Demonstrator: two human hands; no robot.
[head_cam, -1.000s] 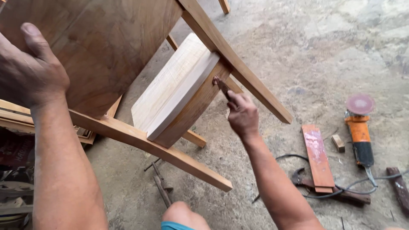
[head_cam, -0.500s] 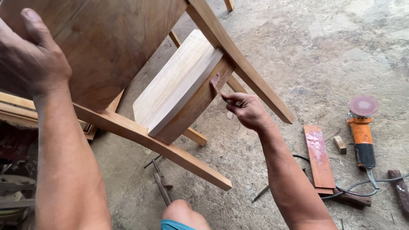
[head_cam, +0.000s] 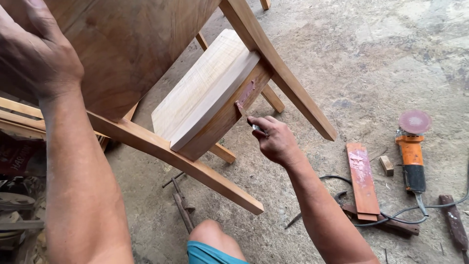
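A wooden chair (head_cam: pixel 205 93) is tipped over in front of me, its pale seat and brown legs facing me. My left hand (head_cam: pixel 39 54) grips the chair's broad brown back panel at the upper left. My right hand (head_cam: pixel 276 139) hovers just below the seat's side rail, apart from it, closed on a small metal blade (head_cam: pixel 257 128). A patch of reddish filler (head_cam: pixel 245 93) is smeared on that rail where it meets the leg.
On the concrete floor to the right lie an orange angle grinder (head_cam: pixel 412 151) with its cable (head_cam: pixel 405 212), a wooden strip smeared with reddish paste (head_cam: pixel 362 178) and a small wood block (head_cam: pixel 386 165). A metal hand tool (head_cam: pixel 183 205) lies near my knee (head_cam: pixel 212 239). Wooden slats (head_cam: pixel 19 115) are stacked at left.
My right hand has drawn down and away from the seat rail, uncovering the reddish filler patch. My left hand stays on the back panel.
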